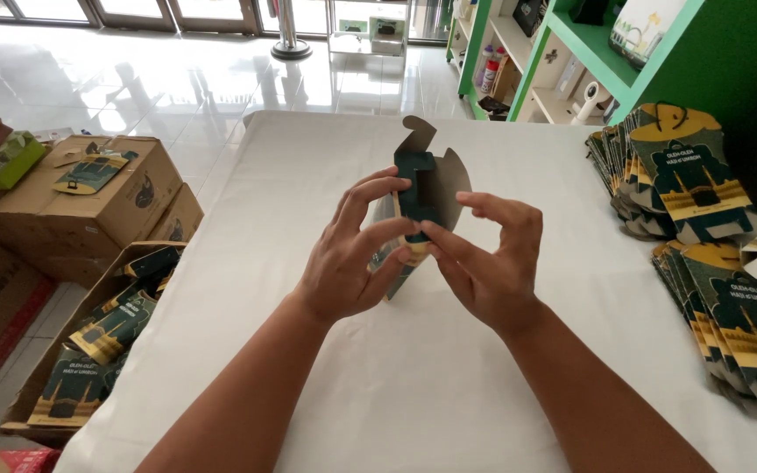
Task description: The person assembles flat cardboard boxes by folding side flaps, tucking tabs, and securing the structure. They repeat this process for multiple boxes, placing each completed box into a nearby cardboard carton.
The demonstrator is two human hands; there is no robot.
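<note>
- Nearest the camera, two bare forearms reach in from six o'clock over the white table (413,385).
- The left hand (352,254) wraps its fingers around the left side of a small dark-green and gold carton (420,188); it is holding the carton, thumb to the front.
- The right hand (488,258) pinches the carton's lower edge between thumb and fingertips, a narrow grip.
- The carton stands upright at table centre, half formed, with its grey inner flaps open towards twelve o'clock.
- Judged step: folding a flat blank into a box. Closing it would call for tucking the open flaps while the left hand steadies the body.
- Flat printed blanks (703,193) are stacked at three o'clock.
- A cardboard box (102,337) at eight o'clock holds more of these cartons.
</note>
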